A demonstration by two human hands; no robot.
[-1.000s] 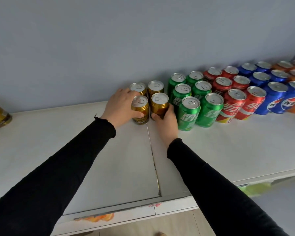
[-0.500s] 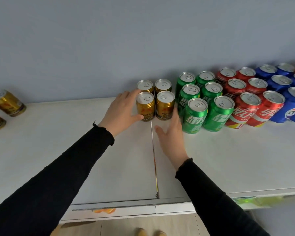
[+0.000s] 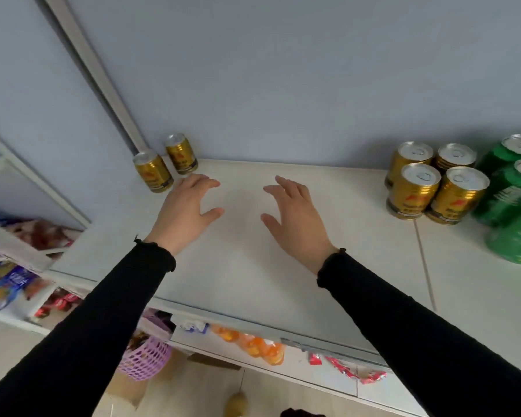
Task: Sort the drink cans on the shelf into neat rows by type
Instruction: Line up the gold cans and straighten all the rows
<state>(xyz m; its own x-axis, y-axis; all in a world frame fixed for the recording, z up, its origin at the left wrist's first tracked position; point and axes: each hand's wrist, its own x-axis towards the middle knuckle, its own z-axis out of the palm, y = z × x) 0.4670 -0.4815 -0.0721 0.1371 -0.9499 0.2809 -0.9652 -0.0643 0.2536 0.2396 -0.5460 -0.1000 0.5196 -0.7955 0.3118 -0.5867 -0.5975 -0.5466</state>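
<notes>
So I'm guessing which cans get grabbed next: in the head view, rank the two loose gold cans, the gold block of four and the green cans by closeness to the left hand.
1. Two loose gold cans, beside the left hand.
2. Gold block of four, far right.
3. Green cans, at the right edge.

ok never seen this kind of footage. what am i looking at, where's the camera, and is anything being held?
There is no robot: a person in black sleeves works with bare hands. The one camera sits on their head, looking forward and down, so the arms come in from the bottom. The left hand and right hand hover over the white shelf, fingers spread, holding nothing. Two gold cans stand apart at the back left, close to the left hand. On the right, a block of four gold cans stands beside green cans. Packaged goods and a pink basket sit on lower shelves.
</notes>
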